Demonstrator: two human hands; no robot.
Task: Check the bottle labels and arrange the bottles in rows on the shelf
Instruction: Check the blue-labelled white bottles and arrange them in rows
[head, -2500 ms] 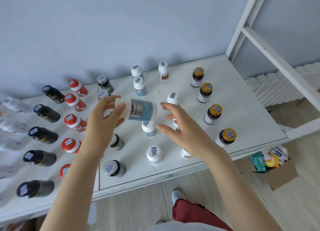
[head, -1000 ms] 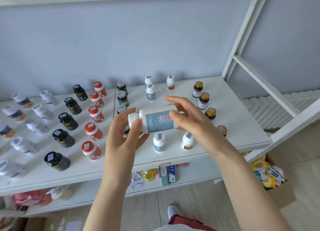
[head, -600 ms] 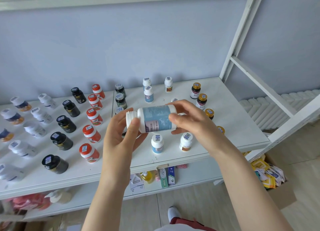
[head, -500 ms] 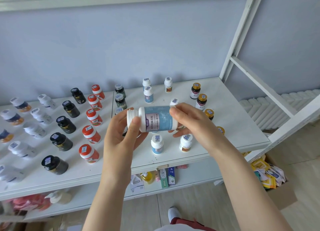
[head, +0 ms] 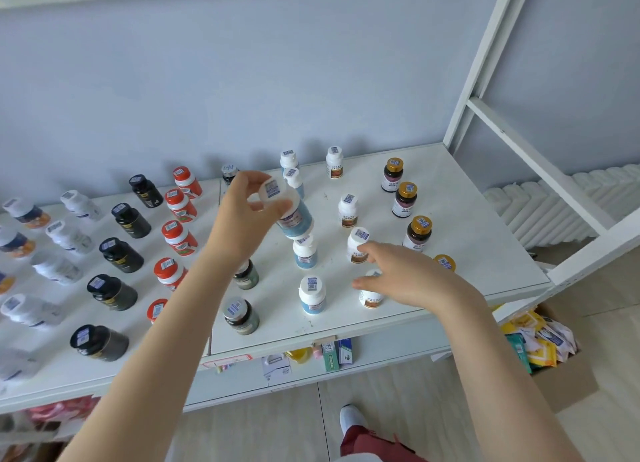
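Note:
My left hand [head: 242, 215] grips a white bottle with a blue label [head: 291, 215] by its white cap, holding it nearly upright above the white shelf [head: 467, 239]. It hangs in line with the blue-label bottles [head: 304, 253] standing front to back. My right hand [head: 408, 278] hovers open, empty, palm down, over the white brown-label bottles [head: 356, 245] near the front edge, partly hiding one of them. Rows of gold-capped [head: 418, 233], red-capped [head: 178, 236], black [head: 120, 255] and white bottles [head: 69, 236] stand on the shelf.
Grey-lidded dark jars [head: 240, 316] stand near the front under my left forearm. A white frame post [head: 485, 59] rises at the shelf's right end. A cardboard box of packets [head: 540, 340] sits on the floor at right. Small items lie on the lower shelf [head: 332, 354].
My right hand let go of the blue-label bottle and dropped toward the front bottles. My left hand turned the bottle from lying sideways to upright and moved it out over the shelf.

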